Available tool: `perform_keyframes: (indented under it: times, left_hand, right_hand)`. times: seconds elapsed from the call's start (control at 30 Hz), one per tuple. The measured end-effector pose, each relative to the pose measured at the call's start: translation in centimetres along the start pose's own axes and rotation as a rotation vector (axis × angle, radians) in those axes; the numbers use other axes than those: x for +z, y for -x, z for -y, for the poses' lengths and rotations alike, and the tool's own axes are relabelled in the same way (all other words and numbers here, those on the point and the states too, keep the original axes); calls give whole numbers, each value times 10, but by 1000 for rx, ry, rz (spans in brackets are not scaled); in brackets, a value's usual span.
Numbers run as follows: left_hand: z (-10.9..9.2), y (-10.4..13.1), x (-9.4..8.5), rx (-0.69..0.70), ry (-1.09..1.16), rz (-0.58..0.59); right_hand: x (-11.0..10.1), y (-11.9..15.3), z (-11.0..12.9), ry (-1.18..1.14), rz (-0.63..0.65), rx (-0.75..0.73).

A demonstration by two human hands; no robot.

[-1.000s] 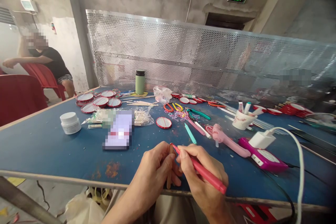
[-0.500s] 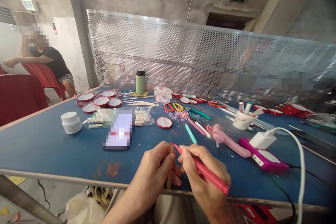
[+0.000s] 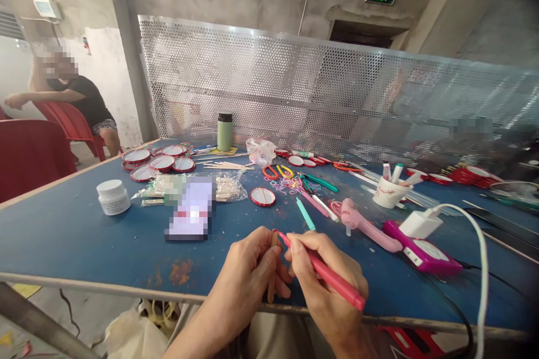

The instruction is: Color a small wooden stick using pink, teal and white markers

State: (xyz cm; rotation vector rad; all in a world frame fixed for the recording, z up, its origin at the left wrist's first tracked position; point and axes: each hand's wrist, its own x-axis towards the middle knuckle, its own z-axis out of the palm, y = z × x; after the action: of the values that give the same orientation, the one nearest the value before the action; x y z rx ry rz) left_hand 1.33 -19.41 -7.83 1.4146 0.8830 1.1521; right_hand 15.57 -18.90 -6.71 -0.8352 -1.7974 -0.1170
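Left hand (image 3: 249, 269) pinches flat brown wooden stick (image 3: 274, 240); right hand (image 3: 319, 291) grips red plastic marker (image 3: 339, 283). Press lightly — stick's twelve-o'clock end.

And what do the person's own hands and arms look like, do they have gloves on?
No gloves: the left hand and right hand are bare. No sleeves show on the forearms. I see no watch or rings, but some fingers are partly hidden.

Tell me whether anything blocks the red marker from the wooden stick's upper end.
Nothing visible does: the red marker, held in the right grip, has its tip at the upper end of the wooden stick. The left grip covers part of the stick lower down, leaving that end exposed.
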Motion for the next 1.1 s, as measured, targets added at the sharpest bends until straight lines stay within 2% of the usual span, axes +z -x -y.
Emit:
perform_keyframes:
  times: [1.1]
  left_hand:
    - [-1,-2,0,-1,-2,-1]
  right_hand:
    - [0,-1,1,20,-14,0]
